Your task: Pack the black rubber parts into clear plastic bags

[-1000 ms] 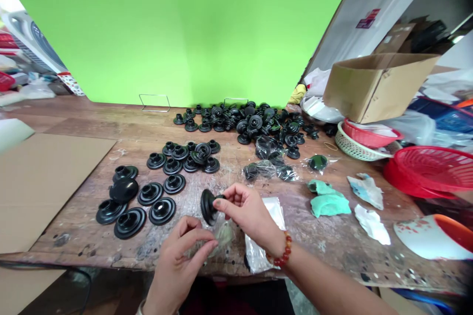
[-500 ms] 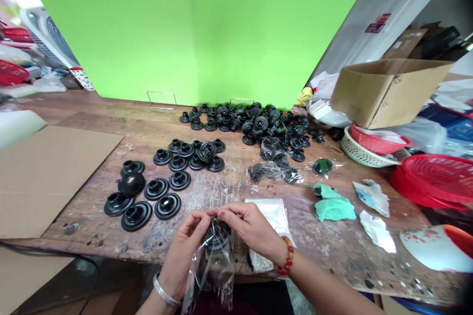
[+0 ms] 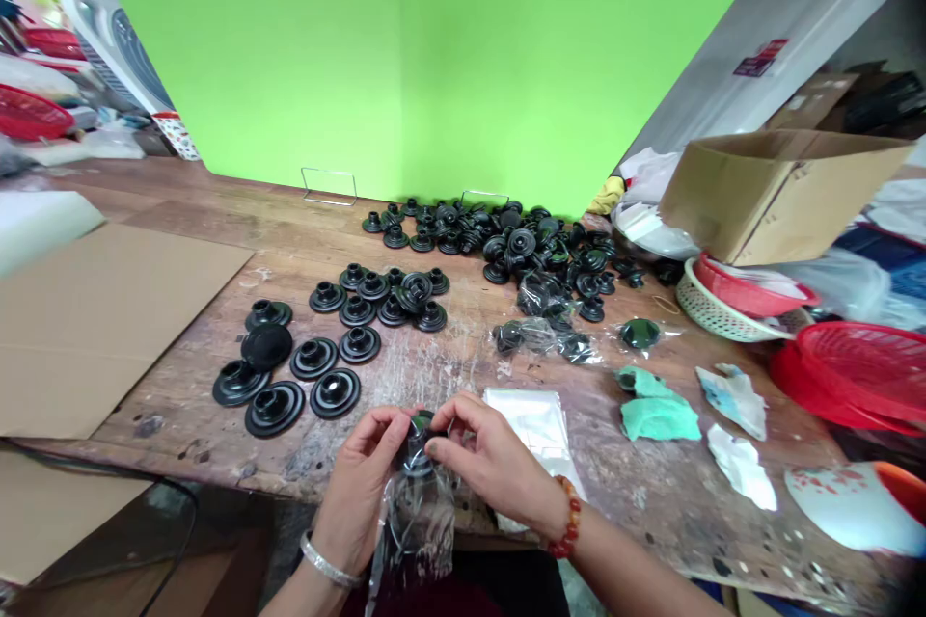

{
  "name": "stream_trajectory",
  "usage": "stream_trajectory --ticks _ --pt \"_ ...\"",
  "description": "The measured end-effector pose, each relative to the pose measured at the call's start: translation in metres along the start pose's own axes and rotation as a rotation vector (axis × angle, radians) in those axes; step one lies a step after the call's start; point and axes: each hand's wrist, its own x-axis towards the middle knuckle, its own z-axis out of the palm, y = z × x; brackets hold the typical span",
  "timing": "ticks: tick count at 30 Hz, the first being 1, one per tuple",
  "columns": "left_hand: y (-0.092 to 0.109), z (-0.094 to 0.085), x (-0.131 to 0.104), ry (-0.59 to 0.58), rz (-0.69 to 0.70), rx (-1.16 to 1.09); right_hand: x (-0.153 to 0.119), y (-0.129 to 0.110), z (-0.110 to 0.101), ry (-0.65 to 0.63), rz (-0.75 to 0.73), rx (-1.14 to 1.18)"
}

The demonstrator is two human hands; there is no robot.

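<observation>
At the table's front edge, my left hand (image 3: 360, 477) and my right hand (image 3: 499, 458) pinch the top of a clear plastic bag (image 3: 416, 525) from either side. A black round flanged part (image 3: 418, 455) sits in the upper end of this bag, between my fingertips, and the bag's loose end hangs down. Both hands are closed; the fingers partly cover the part. Beside my right hand lies a stack of clear plastic bags (image 3: 531, 415). Beyond my left hand stand several loose black flanged parts (image 3: 336, 392).
A big heap of black parts (image 3: 521, 241) lies along the green board (image 3: 434, 67). Bagged parts (image 3: 535, 335) rest before it. Rightward are a green cloth (image 3: 658, 410), crumpled paper (image 3: 742, 468), red baskets (image 3: 854, 376) and a carton (image 3: 767, 193); cardboard (image 3: 122, 308) lies left.
My right thumb and fingers have shifted slightly on the bag's upper end, and the black part shows higher between my hands. The whole view has moved a little.
</observation>
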Motion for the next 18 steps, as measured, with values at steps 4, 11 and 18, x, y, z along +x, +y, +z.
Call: stream_trajectory --ticks 4,11,18 --pt "-0.004 -0.003 0.001 0.042 0.069 0.035 0.001 0.0 0.002 -0.024 0.016 0.017" --pt "0.002 0.0 0.004 0.103 0.013 -0.024 0.008 0.011 -0.004 -0.075 0.109 0.249" --pt "0.013 -0.005 0.004 -0.11 -0.085 0.072 0.007 -0.002 -0.016 -0.277 -0.021 0.489"
